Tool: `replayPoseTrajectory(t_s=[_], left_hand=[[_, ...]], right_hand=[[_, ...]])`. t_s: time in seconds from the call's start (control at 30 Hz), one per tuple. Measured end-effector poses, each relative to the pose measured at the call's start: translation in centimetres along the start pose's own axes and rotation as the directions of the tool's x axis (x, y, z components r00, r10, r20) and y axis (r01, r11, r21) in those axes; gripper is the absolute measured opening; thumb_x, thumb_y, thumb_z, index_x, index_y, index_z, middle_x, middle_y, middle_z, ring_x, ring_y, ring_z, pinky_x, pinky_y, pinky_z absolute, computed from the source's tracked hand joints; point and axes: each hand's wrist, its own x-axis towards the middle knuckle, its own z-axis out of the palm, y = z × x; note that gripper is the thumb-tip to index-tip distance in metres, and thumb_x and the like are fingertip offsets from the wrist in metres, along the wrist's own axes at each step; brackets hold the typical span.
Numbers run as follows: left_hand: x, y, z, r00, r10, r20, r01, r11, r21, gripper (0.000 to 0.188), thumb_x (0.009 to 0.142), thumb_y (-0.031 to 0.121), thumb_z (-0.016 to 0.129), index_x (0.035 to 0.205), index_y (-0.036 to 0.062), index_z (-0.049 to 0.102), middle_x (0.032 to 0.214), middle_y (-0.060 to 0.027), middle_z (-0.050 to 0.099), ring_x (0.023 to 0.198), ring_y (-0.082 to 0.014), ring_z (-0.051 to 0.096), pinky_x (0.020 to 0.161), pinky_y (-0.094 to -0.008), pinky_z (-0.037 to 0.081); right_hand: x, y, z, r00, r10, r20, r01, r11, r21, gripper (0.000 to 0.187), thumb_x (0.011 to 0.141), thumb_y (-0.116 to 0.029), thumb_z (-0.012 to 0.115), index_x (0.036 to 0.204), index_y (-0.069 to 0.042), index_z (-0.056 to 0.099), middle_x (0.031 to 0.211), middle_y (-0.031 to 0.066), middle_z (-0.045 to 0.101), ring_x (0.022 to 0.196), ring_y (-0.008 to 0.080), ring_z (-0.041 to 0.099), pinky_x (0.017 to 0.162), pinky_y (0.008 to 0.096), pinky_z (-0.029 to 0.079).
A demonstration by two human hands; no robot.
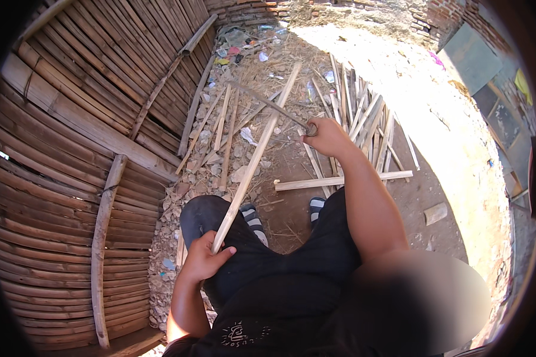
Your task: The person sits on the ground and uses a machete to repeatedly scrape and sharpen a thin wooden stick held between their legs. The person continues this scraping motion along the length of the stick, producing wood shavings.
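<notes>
A long pale bamboo strip (252,163) slants up and away from my lap. Its near end is in my left hand (206,260), whose fingers wrap round it over my left thigh. In my right hand (330,138) is the handle of a machete (253,94) with a long, narrow, dark blade. The blade points to the far left and crosses the strip at its upper part; I cannot tell how deep its edge sits. Another pale strip (345,181) lies crosswise on the ground in front of my feet.
A pile of split strips (369,119) lies ahead to the right. More strips (223,119) rest on rubble at the left, beside a bamboo slat wall (65,119). A short wood piece (436,214) lies on the right. A brick wall (250,12) stands at the back.
</notes>
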Motion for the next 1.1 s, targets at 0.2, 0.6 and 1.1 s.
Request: replayPoseTrajectory(t_s=[0.2, 0.6, 1.1], left_hand=[[-0.1, -0.1, 0.1, 1.000, -0.026, 0.000, 0.026, 0.999, -0.033, 0.029, 0.085, 0.017, 0.086, 0.088, 0.0042, 0.060, 0.070, 0.0030, 0.055, 0.066, -0.0063, 0.048, 0.057, -0.0262, 0.041], [-2.2, 0.8, -0.8, 0.997, 0.072, -0.038, -0.065, 0.984, 0.163, 0.034, 0.086, 0.025, 0.085, 0.093, 0.0005, 0.063, 0.066, -0.0063, 0.061, 0.061, -0.0133, 0.056, 0.056, -0.0326, 0.046], [-6.5, -1.7, -0.8, 0.973, 0.106, -0.205, -0.036, 0.946, 0.321, 0.027, 0.089, 0.020, 0.080, 0.097, -0.0011, 0.065, 0.068, -0.0188, 0.066, 0.059, -0.0302, 0.068, 0.056, -0.0385, 0.051]], right_hand=[[-0.9, -2.1, 0.3, 0.985, -0.069, 0.159, 0.061, 0.997, 0.054, 0.047, 0.082, -0.038, 0.082, 0.112, -0.003, 0.072, 0.091, 0.0240, 0.071, 0.091, 0.0425, 0.069, 0.082, 0.0491, 0.054], [-1.7, -3.5, 0.4, 0.934, -0.247, 0.258, 0.264, 0.964, -0.034, 0.045, 0.083, -0.038, 0.079, 0.115, -0.007, 0.073, 0.094, 0.0204, 0.073, 0.095, 0.0422, 0.070, 0.085, 0.0506, 0.054], [-3.7, -7.7, 1.7, 0.771, -0.517, 0.371, 0.554, 0.832, 0.009, 0.032, 0.083, -0.035, 0.081, 0.100, -0.009, 0.073, 0.083, 0.0185, 0.071, 0.083, 0.0407, 0.069, 0.075, 0.0491, 0.053]])
